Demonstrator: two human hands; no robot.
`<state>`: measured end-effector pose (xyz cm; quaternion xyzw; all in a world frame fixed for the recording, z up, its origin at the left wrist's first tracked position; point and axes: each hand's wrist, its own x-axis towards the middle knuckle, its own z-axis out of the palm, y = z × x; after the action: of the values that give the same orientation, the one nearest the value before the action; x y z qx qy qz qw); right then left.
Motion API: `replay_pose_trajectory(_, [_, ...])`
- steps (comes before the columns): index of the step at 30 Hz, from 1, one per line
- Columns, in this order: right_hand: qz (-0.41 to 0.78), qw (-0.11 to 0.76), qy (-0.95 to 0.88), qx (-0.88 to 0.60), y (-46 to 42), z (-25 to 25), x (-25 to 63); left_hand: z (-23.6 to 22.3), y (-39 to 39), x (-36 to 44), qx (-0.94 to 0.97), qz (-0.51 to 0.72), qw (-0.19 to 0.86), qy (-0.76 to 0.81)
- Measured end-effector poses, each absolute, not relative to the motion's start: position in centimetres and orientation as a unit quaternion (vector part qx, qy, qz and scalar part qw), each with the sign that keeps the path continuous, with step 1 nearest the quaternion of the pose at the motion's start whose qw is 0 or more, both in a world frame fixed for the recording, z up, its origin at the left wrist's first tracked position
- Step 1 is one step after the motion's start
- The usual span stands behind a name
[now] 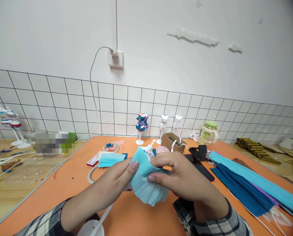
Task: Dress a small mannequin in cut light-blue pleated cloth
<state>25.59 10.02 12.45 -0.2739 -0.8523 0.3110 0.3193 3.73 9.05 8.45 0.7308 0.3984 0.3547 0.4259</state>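
Note:
A small white dress-form mannequin point(148, 151) is tilted in front of me, its neck and shoulder showing above a light blue piece of pleated, crepe-like material point(146, 188). My left hand point(123, 173) is closed around the mannequin's body, its thumb pressing the blue piece against it. The mannequin's white rod and round base point(92, 228) stick out below my left forearm. My right hand point(175, 172) pinches the upper right edge of the blue piece between thumb and fingers. Most of the mannequin's torso is hidden behind the material and my hands.
Dressed and bare mannequins point(141, 124) stand along the wall. A cardboard box point(172, 141), a dark phone point(200, 167) and a lidded bottle point(208, 131) lie beyond my right hand. Folded blue strips point(244, 190) cover the right side; a light blue piece point(111, 159) and tape roll point(91, 175) lie left.

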Motion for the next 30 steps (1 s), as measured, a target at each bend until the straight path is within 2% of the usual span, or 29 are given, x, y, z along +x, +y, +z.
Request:
replay_pose_trajectory(5, [0.263, 0.327, -0.859, -0.294, 10.1, 12.3, 25.3, 8.7, 8.9, 4.0, 0.734, 0.338, 0.413, 0.419])
replay_pose_trajectory(11, [0.238, 0.395, -0.816, -0.348, 10.1, 11.8, 25.2, 8.6, 8.9, 4.0, 0.726, 0.326, 0.422, 0.434])
replay_pose_trajectory(15, [0.251, 0.381, -0.834, -0.311, 10.2, 11.9, 25.0, 8.6, 8.8, 4.0, 0.719, 0.331, 0.43, 0.435])
replay_pose_trajectory(30, [0.228, 0.384, -0.812, -0.376, 10.4, 11.9, 24.1, 9.1, 8.5, 4.5, 0.715, 0.323, 0.457, 0.42])
